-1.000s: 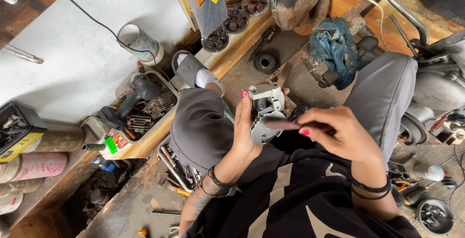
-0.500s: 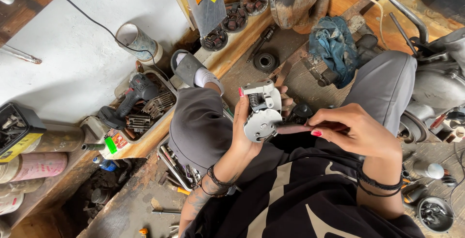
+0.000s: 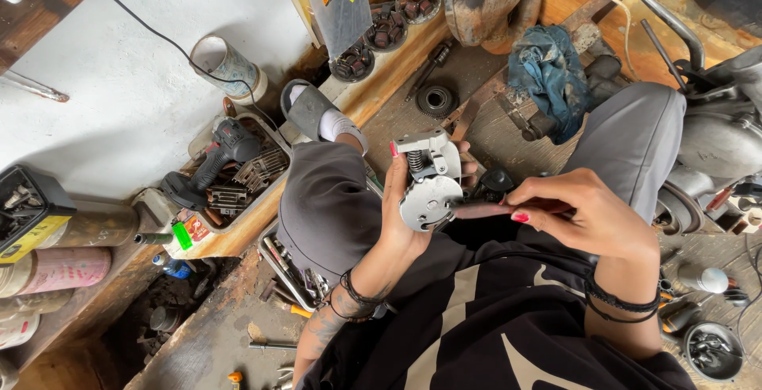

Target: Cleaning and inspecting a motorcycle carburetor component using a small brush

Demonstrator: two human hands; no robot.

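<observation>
Left hand (image 3: 401,207) grips metal mechanism (image 3: 429,184); right hand (image 3: 587,215) pinches tool (image 3: 480,210) against it. Tray (image 3: 274,192) holds drill (image 3: 214,160).

A silver metal assembly (image 3: 429,184) with a round flat plate, a coiled spring and a blocky bracket at its 12 o'clock end stands upright above the lap. A slim dark tool (image 3: 484,210) lies level, its tip touching the plate's 3 o'clock edge.
</observation>
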